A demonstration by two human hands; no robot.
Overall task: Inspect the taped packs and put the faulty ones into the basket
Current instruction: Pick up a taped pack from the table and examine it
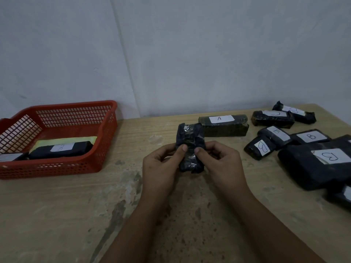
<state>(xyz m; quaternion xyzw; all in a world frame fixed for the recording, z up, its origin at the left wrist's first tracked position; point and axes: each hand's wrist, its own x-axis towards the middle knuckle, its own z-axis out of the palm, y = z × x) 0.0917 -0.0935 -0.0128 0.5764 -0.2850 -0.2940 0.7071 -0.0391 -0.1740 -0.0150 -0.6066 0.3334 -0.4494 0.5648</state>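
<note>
At the far left a red plastic basket with holes in its sides [106, 130] sits on the worn pale wooden table [66, 215]. Inside the basket lies a black taped pack with a white label [60, 149] on top of a flat yellow-green sheet [66, 140]. Part of another dark pack [11, 156] peeks in at the basket's left edge.

In the middle, both hands hold up one small black pack wrapped in shiny tape [190, 147]. The left hand [161, 168] grips its left side with the thumb pressed on the front. The right hand [220, 164] grips its right side the same way. The pack stands upright, above the table, well apart from the basket.

Just behind it lies a long dark pack with a white label marked A [224, 126]. Further right, two dark packs with white labels [272, 118] lie near the back edge, one touching the other. In front of them is a bunch of black packs marked B [311, 137], lying close together. The biggest black pack marked B [319, 166] lies at the right edge, nearest the front.
</note>
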